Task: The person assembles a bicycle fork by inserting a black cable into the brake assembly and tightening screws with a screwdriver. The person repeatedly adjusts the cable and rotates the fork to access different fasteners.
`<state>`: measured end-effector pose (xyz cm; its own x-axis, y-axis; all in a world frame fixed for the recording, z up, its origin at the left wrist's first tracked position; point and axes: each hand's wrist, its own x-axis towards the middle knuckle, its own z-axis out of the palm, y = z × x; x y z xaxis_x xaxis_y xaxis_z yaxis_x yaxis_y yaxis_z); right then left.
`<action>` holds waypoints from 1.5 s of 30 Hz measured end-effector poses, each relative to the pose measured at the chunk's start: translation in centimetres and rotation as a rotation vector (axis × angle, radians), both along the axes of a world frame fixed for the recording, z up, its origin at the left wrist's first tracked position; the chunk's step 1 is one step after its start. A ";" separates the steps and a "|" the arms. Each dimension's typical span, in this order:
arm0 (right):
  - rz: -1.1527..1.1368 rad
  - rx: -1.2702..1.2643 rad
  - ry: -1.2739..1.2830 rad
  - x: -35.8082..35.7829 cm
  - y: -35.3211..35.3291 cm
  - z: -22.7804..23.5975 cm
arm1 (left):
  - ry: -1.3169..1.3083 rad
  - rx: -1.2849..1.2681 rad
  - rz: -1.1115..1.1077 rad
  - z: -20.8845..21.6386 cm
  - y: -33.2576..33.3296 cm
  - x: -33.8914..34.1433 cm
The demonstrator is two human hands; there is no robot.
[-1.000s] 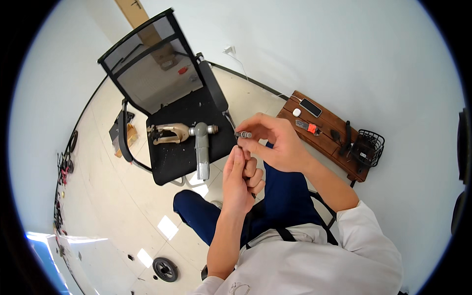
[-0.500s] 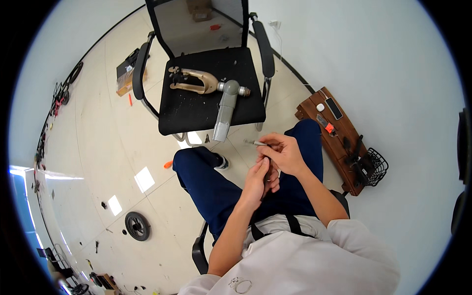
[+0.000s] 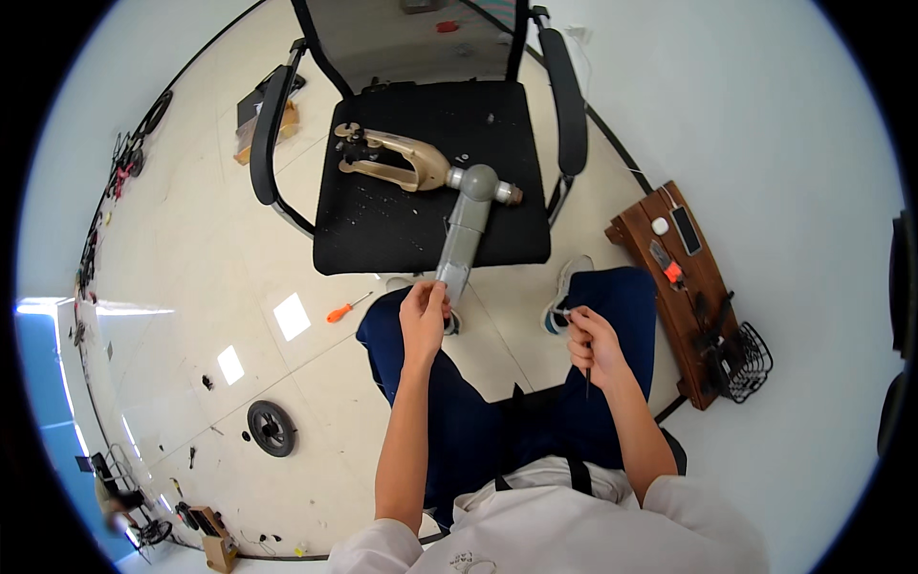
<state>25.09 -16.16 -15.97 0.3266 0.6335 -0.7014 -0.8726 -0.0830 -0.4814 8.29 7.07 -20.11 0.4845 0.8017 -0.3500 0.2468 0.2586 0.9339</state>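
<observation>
A grey metal tube [image 3: 464,230] joined to a gold-coloured fork [image 3: 426,163] lies across the black seat of a chair, its lower end jutting past the front edge. My left hand [image 3: 424,320] is closed around that lower end, thumb and fingers at its side. Over my right thigh, my right hand [image 3: 595,346] is closed around a slim rod-like tool [image 3: 588,383]. Its thin dark shaft shows below the fist, and a small silver piece [image 3: 560,312] sticks out near the fingertips. The fingers hide the middle, so its exact kind is unclear.
The office chair [image 3: 430,230] stands facing me. To the right, a brown wooden bench [image 3: 660,277] bears a phone [image 3: 685,230], a knife with an orange part [image 3: 667,265] and a black wire basket [image 3: 751,364]. An orange screwdriver [image 3: 346,308] and a small wheel [image 3: 272,429] lie on the floor.
My hands, together over my lap before, have parted. The left has reached forward to the grey tube's end; the right has moved right with the slim tool. The view has shifted.
</observation>
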 end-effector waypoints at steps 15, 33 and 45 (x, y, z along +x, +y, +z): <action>0.193 0.074 -0.163 5.4 8.5 0.8 | -0.028 -0.050 0.359 2.8 24.3 11.4; 0.759 0.104 -1.086 5.6 30.6 5.6 | -0.737 -0.138 0.531 -2.7 18.9 6.5; 0.973 0.099 -1.505 5.1 41.0 4.2 | -0.738 -0.246 0.500 -1.8 19.5 7.3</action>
<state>30.23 24.82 -11.75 0.1056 0.9852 -0.1351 0.6149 -0.1715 -0.7697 15.59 26.52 -21.90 0.2700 0.9217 -0.2785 -0.5826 0.3867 0.7149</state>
